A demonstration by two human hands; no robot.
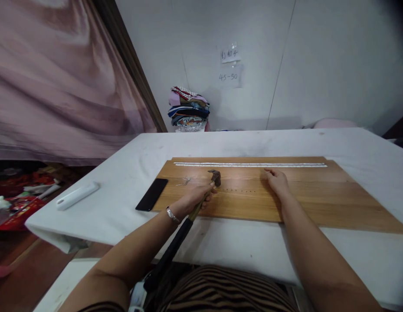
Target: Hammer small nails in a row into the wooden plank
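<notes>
My left hand (201, 196) is closed round the handle of a claw hammer (216, 177), just below its metal head. The black grip of the hammer slants back toward my body. My right hand (277, 183) hovers over or rests on the wooden board (318, 195), its thumb and fingertips pinched together just below a long white marked strip (250, 164). Whatever is between those fingertips is too small to make out. A row of small dark dots (238, 190) runs across the board between my hands. Several loose nails (185, 181) lie left of the hammer head.
A black phone (152, 194) lies at the board's left end. On the white-covered table (123, 173), a white handle-shaped object (77, 196) lies farther left. Folded clothes (189, 110) are stacked behind the table by the wall. A pink curtain (64, 78) hangs at left.
</notes>
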